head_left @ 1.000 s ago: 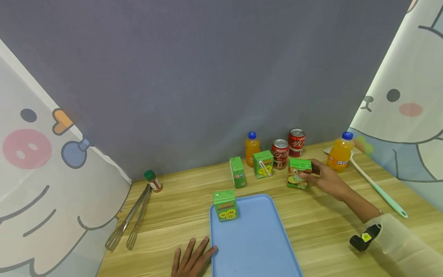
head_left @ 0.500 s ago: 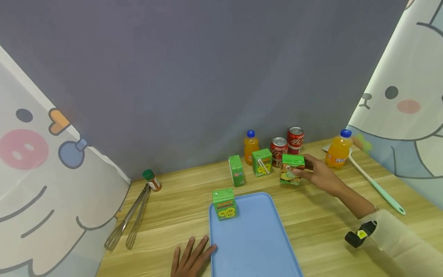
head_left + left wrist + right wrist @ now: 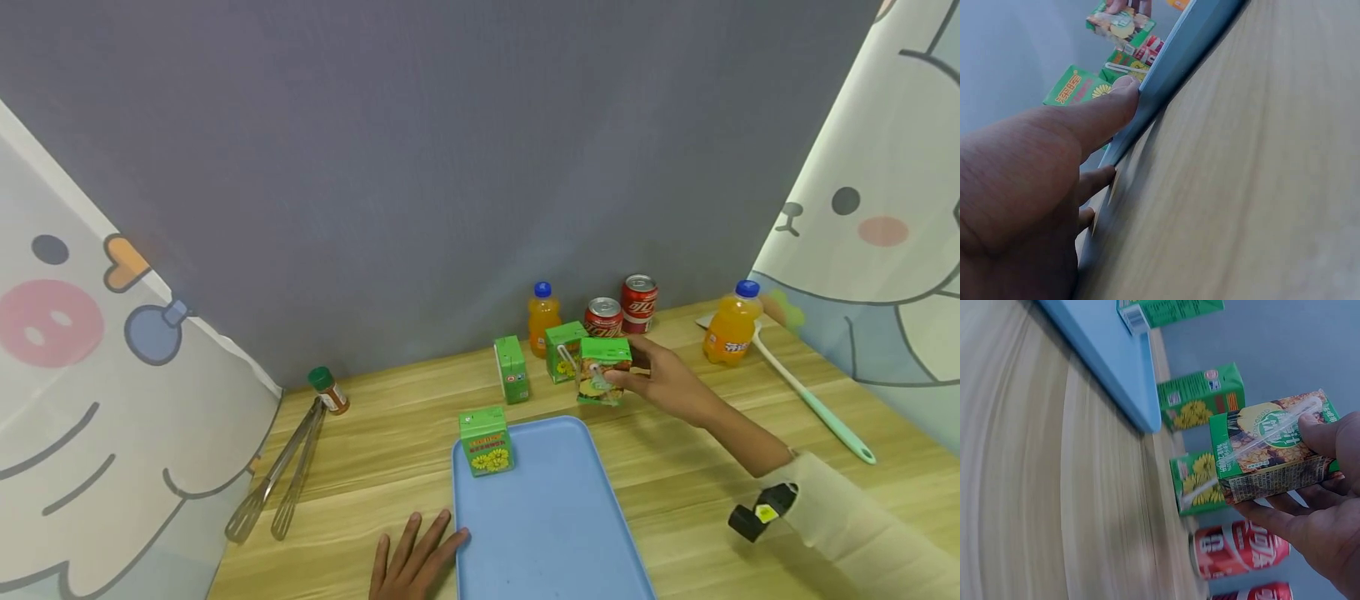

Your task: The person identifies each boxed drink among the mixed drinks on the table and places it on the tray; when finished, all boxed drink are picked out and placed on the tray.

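My right hand [image 3: 670, 385] grips a green juice box [image 3: 602, 367] with a pineapple print and a straw on its face, thumb on the front and fingers behind. In the right wrist view the juice box [image 3: 1275, 440] hangs above the wood table. My left hand [image 3: 415, 560] lies with spread, straight fingers on the table, its thumb at the left rim of a blue tray [image 3: 551, 508]. A green drink box with yellow flowers [image 3: 487, 446] stands in the tray's far left corner. Two more green boxes, one upright drink box [image 3: 513, 372] and one with a straw [image 3: 561, 350], stand behind the tray.
At the back are an orange drink bottle [image 3: 543, 321] and two red cans [image 3: 640, 302]. Further right stand another orange bottle [image 3: 732, 325] and a spatula with a mint handle [image 3: 832, 421]. Left lie metal tongs [image 3: 273, 475] by a green-capped spice jar [image 3: 330, 392].
My right hand has carried the pineapple juice box left, from beside the cans to in front of the straw box, now overlapping it and the nearer can. My left hand has stayed put.
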`<state>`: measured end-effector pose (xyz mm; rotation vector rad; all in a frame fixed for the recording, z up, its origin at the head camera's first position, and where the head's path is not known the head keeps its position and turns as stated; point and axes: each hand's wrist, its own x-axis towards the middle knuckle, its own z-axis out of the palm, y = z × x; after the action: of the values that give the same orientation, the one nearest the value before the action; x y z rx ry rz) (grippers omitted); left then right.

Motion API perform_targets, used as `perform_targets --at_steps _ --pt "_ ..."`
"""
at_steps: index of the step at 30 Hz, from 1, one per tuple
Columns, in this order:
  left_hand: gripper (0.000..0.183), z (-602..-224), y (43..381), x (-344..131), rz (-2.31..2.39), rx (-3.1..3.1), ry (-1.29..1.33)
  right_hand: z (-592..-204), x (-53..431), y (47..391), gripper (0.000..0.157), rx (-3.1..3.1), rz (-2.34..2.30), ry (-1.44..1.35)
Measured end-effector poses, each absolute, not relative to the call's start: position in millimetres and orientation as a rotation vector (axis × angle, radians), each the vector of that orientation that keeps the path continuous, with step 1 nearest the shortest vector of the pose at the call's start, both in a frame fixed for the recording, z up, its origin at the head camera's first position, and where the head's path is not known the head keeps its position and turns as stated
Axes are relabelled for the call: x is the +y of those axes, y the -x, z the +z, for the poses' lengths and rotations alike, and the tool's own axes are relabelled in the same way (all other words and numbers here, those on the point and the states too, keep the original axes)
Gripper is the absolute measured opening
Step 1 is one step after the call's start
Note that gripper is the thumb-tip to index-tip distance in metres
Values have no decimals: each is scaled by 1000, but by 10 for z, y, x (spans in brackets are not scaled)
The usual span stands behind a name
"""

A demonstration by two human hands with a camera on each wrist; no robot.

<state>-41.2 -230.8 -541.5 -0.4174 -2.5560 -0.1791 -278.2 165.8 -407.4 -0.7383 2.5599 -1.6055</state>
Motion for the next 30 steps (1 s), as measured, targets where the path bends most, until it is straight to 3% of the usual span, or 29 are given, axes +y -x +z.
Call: perform_targets --at_steps 8,30 --pt "79 -5420 426 -2312 -183 -2548 407 -4079 1431 2699 57 2432 -1670 831" --pt "77 -5423 428 -2312 -155 -2529 445 -4395 1092 2521 59 2373 -1580 878"
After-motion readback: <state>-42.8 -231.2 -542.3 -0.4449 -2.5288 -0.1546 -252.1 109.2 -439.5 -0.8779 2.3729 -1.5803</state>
